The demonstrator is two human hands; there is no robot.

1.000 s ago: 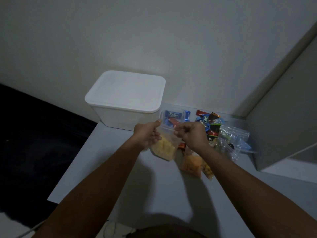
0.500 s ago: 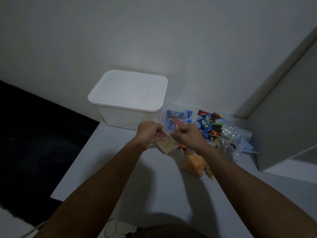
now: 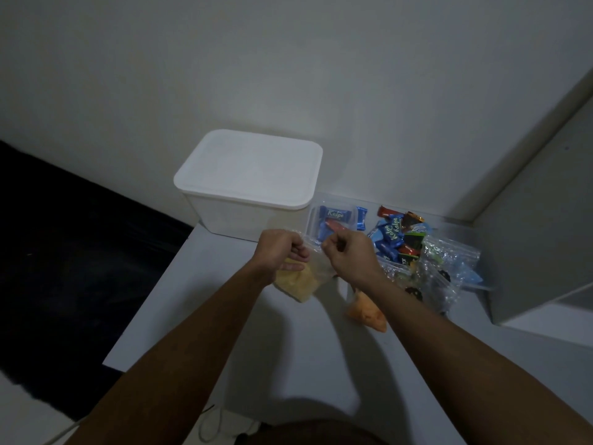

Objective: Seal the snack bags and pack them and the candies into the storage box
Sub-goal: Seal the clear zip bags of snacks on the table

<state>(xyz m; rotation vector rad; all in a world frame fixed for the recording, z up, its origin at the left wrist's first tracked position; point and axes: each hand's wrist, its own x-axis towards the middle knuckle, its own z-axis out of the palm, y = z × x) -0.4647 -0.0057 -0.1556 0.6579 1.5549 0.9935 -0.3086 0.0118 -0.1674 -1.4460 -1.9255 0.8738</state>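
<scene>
Sealing is the step in hand — your left hand (image 3: pixel 282 252) and right hand (image 3: pixel 348 256) each hold a narrow pinching grip on the top edge of the yellow snack bag (image 3: pixel 296 281), lifted just above the white surface (image 3: pixel 256 364). Next you likely need to press along that strip until it closes. An orange snack bag (image 3: pixel 365 311) lies under your right forearm, the candies (image 3: pixel 393 234) sit beyond — and the storage box (image 3: pixel 248 184) has its lid on.

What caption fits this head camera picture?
Both hands pinch a yellow snack bag beside the lidded storage box.
</scene>
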